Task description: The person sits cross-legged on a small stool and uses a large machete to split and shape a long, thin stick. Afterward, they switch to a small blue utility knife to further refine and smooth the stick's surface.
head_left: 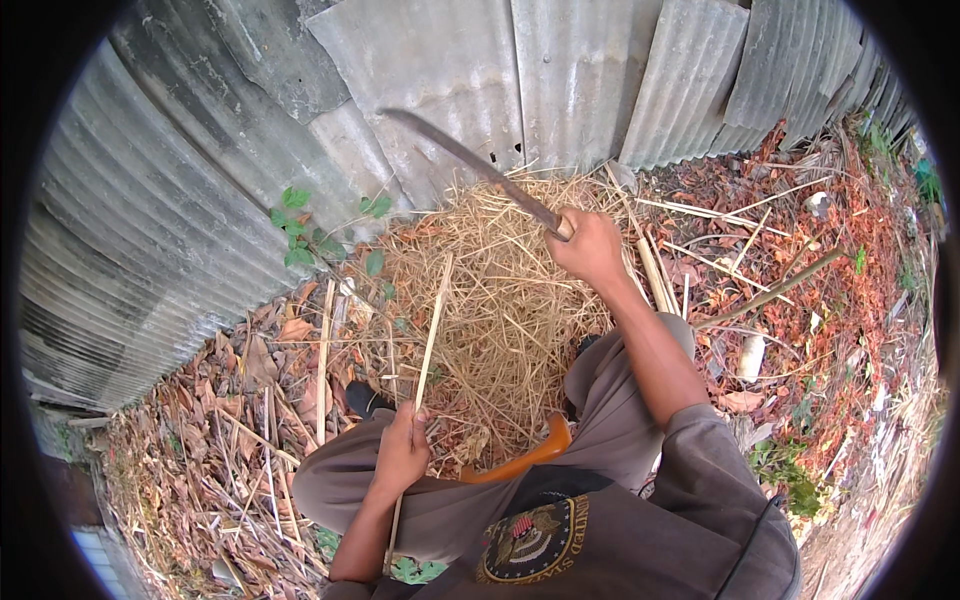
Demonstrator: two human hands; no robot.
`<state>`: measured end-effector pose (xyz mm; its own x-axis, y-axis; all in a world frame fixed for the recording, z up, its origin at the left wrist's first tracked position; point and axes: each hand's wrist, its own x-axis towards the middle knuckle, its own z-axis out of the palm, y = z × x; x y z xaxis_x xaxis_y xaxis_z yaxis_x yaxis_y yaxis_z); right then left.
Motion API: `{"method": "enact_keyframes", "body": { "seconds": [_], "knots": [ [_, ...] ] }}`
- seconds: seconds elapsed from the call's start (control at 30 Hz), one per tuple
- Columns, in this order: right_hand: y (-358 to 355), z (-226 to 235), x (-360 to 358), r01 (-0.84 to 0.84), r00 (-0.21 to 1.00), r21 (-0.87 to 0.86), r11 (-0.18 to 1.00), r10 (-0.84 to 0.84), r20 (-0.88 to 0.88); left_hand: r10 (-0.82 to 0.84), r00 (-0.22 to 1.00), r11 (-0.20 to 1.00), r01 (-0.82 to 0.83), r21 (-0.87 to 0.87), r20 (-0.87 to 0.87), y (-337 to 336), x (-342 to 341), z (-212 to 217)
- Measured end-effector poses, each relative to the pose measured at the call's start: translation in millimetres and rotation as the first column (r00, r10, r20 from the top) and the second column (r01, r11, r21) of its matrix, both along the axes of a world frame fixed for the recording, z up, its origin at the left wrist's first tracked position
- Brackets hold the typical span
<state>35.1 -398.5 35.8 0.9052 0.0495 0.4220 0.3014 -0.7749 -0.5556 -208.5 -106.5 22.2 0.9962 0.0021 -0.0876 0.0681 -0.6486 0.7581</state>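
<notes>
Head view, looking pretty much straight down. Closest thing, along the bottom of the frame, is a dark grey short-sleeved shirt (650, 530) with a round gold-edged emblem (535, 540) on it, then brownish-grey trousers (335, 490) with the knees spread. Just below centre there's a curved glossy orange piece (525, 460); can't tell what it belongs to. Left hand (402, 450), lower left of centre, has its fingers clamped round a long thin pale stick (433, 335), which sticks up with its top leaning a bit right and runs on below the fist. Right hand (590, 247), up and right of centre, has its fingers wrapped tight on the pale wooden handle (566, 228) of a long dark machete (470, 160). Blade points to the upper left, well apart from the stick. Mid-frame, beyond the trousers, sits a loose heap of dry yellow straw (500, 300), with brown dead leaves (260, 365) off to the left. Furthest back, a grey corrugated metal fence (580, 80) fills the top and upper left, with a green leafy sprig (297, 228) in front of it.
</notes>
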Motion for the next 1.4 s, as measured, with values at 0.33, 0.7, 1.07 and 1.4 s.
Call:
{"method": "enact_keyframes", "body": {
  "seconds": [0.33,0.7,1.07,1.4],
  "knots": [
    [-30,31,-27,0.023,0.972,0.511,0.859,0.100,-0.211,-0.075,0.976,0.833,0.173,0.525,-0.202,48,38,48],
    [12,39,-27,-0.379,0.912,0.492,0.783,0.229,0.339,-0.362,0.807,0.210,0.558,0.803,-0.466,-146,343,-17],
    [-48,47,-21,-0.230,0.887,0.733,0.641,-0.172,0.429,-0.568,0.753,-0.094,0.342,0.935,-0.333,-369,404,91],
    [-33,54,-31,-0.228,0.972,0.869,0.440,0.044,0.232,-0.217,0.573,0.123,0.819,0.560,-0.791,-139,431,107]
  ]
}}
